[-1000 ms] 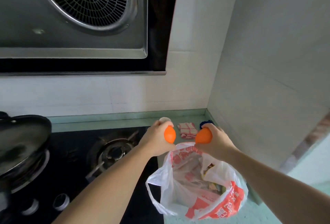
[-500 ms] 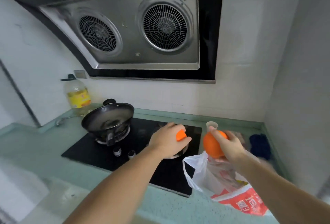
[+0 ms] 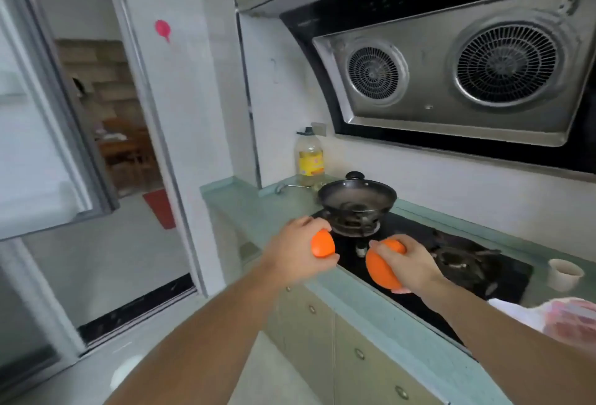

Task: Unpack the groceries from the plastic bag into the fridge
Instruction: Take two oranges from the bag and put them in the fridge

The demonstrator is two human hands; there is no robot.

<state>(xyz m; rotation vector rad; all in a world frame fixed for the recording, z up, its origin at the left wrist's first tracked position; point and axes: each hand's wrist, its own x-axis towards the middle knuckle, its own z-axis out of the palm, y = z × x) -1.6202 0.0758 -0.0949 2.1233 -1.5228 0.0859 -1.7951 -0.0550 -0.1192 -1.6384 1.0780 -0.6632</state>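
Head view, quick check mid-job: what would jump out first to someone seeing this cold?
Two round bright orange fruits, one gripped in the left hand and a larger one in the right hand, held over the front edge of the black glass gas hob. Behind them a black lidded wok sits on a burner, under the steel twin-fan range hood.

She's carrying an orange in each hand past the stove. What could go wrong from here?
1. Both hands are full: the left hand grips one orange and the right hand another orange, so no hand is free to open anything or catch a slip.
2. The oranges pass above the black hob, near the wok; a dropped one could roll under it.
3. The plastic bag sits unattended at the counter's edge and might sag over.
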